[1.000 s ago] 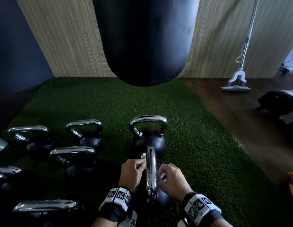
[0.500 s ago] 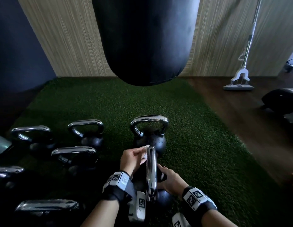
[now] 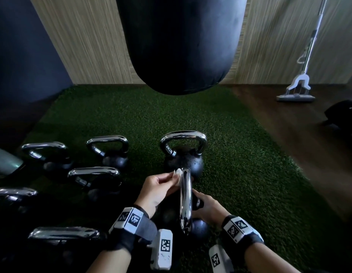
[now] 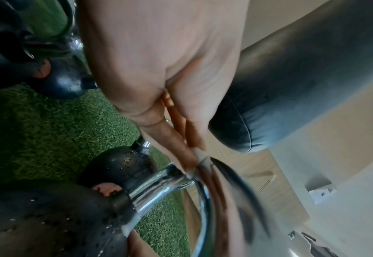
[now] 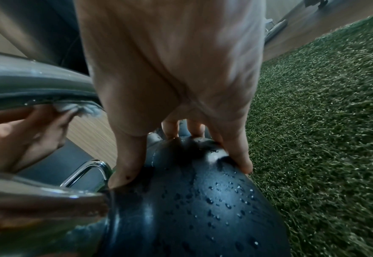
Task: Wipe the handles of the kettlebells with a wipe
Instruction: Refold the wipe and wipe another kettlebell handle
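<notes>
A black kettlebell [image 3: 197,227] with a chrome handle [image 3: 186,200] stands on the turf right in front of me. My left hand [image 3: 161,186] pinches a small white wipe [image 3: 178,173] against the far end of that handle [image 4: 159,179]. The wipe [image 5: 77,107] shows as a pale scrap under the handle in the right wrist view. My right hand [image 3: 206,208] rests on the wet ball [image 5: 192,200] of the kettlebell, fingertips [image 5: 245,165] pressed on its top. A second kettlebell [image 3: 184,154] stands just beyond.
Several more kettlebells [image 3: 108,152] stand in rows to the left on the green turf [image 3: 240,174]. A black punching bag [image 3: 179,44] hangs overhead ahead of me. A mop [image 3: 297,91] leans against the wall on the wooden floor at the right.
My left hand has slid with the wipe up and forward along the handle to its far end. My right hand has dropped from beside the handle onto the ball.
</notes>
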A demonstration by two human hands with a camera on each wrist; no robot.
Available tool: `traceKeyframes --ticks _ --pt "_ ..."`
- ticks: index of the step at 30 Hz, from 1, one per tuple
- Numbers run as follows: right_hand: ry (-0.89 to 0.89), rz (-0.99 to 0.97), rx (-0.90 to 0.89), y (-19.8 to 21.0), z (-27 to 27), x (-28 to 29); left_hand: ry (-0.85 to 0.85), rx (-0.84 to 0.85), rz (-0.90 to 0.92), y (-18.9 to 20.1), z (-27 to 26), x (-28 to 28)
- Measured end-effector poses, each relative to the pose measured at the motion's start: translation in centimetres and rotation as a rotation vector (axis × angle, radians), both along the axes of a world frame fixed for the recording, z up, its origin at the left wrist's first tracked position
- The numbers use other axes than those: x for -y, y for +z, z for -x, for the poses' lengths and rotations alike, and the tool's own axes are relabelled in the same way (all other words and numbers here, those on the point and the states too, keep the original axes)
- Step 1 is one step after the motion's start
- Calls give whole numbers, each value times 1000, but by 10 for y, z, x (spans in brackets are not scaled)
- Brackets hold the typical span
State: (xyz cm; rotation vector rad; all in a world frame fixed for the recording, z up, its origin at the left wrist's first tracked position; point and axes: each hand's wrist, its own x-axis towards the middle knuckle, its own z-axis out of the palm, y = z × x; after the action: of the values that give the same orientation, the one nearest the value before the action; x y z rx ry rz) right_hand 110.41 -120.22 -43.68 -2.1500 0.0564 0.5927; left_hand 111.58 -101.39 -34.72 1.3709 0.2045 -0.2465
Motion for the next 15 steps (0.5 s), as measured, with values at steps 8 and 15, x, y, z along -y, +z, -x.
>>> traceKeyframes --ticks 8,15 --pt "15 -30 21 8 -1 1 -146 -23 -38 -8 39 -18" --pt "-2 -12 -11 -3 -4 3 -394 -5 -137 -4 65 -41"
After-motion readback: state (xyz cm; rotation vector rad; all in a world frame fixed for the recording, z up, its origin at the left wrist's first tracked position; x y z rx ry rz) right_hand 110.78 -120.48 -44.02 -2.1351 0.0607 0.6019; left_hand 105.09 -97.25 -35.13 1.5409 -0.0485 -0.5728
